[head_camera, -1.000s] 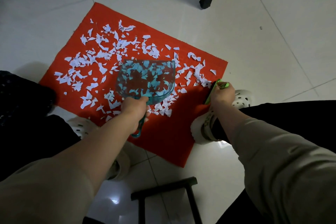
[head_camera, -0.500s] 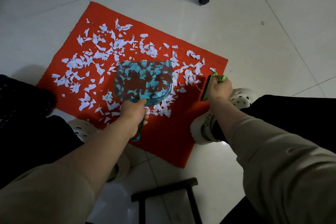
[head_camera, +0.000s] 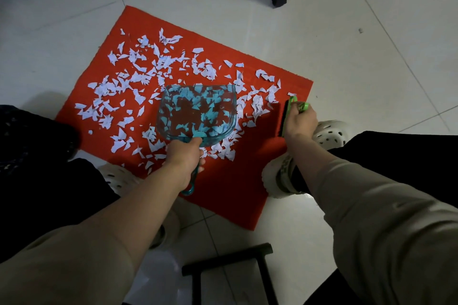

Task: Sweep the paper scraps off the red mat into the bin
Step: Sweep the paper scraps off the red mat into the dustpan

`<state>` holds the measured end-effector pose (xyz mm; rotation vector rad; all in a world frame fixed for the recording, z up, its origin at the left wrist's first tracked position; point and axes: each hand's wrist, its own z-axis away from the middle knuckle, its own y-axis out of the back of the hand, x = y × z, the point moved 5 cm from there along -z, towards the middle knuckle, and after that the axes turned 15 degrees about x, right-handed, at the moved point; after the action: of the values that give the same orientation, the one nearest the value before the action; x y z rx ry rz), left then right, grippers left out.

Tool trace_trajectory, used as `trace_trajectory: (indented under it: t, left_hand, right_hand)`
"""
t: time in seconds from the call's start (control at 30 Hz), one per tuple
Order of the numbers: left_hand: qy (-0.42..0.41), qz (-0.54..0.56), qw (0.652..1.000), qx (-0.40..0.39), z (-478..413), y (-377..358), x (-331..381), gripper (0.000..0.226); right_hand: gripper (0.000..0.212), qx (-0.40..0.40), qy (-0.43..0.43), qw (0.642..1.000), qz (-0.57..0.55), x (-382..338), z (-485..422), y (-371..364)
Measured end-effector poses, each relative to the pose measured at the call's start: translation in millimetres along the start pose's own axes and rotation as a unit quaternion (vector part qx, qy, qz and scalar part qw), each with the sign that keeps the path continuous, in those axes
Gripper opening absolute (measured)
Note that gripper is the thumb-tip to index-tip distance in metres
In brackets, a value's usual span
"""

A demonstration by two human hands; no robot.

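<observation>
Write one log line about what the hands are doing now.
left hand: grips teal dustpan handle | right hand: grips green brush | paper scraps: spread over red mat | bin: not in view

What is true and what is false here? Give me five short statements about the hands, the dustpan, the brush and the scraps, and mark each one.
1. The left hand grips the dustpan by its handle. True.
2. The right hand holds nothing. False: it grips a green brush with dark bristles.
3. The dustpan is solid black. False: it is clear teal, and scraps show through it.
4. Many scraps lie spread over the mat. True.
5. The brush is to the left of the dustpan. False: it is to the right of the dustpan, near the mat's right edge.
</observation>
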<state>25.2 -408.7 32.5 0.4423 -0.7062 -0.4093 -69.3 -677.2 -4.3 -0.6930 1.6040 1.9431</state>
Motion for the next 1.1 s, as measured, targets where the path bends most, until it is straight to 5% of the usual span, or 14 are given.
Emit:
trace_trajectory:
  t: [0.23,0.47,0.63,0.87,1.1]
  left_hand:
    - [-0.005,-0.007,1.0,0.001,-3,-4,0,0.027]
    - [-0.001,-0.007,1.0,0.005,-5,-9,-1,0.025]
    - [-0.001,-0.013,1.0,0.007,-7,-9,-4,0.025]
    - [0.002,-0.006,1.0,0.01,-6,-8,-3,0.024]
    - [0.0,-0.006,1.0,0.009,-6,-6,-3,0.026]
  right_hand:
    - [0.016,0.063,0.001,0.998,0.011,-7,-23,6]
    - [0.024,0.022,-0.037,0.999,0.034,-5,-40,-3]
    - [0.026,-0.033,0.03,0.998,0.044,-20,-30,-17]
    - [0.026,0.023,0.028,0.998,0.042,-17,-31,-6]
    - [0.023,-0.096,0.1,0.989,0.046,-26,-1,-30]
